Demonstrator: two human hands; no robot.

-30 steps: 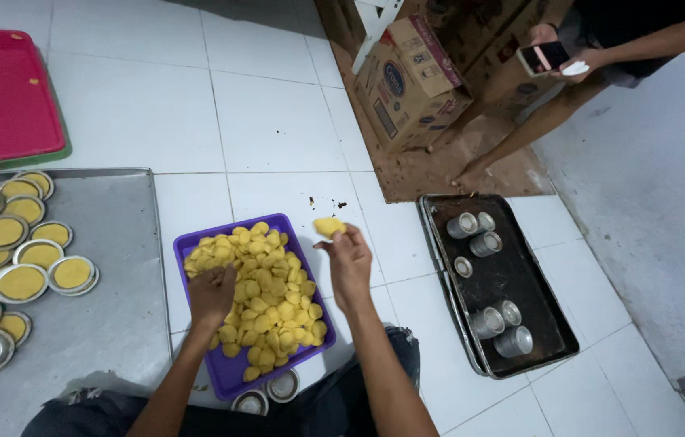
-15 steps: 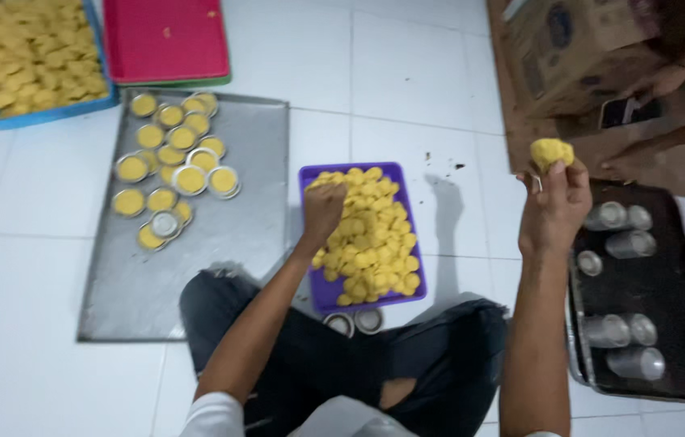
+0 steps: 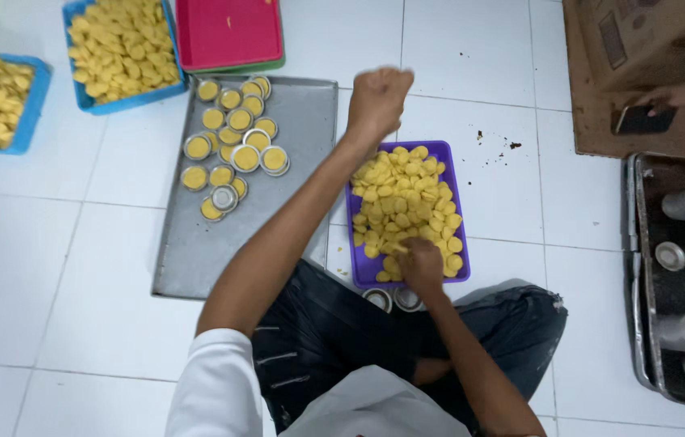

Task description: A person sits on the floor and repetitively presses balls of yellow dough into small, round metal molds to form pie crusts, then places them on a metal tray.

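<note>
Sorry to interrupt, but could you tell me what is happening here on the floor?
A person sits on the white tiled floor over a purple tray heaped with yellow dough discs. The right hand reaches into the near end of the pile; the left hand is raised in a fist above the tray's far edge. Filled little round moulds sit clustered on a grey metal sheet beside it. Blue trays of more discs lie farther off.

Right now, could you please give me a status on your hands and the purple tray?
Left hand fisted over purple tray. Right hand on dough discs. Small tins at tray's near edge.
</note>
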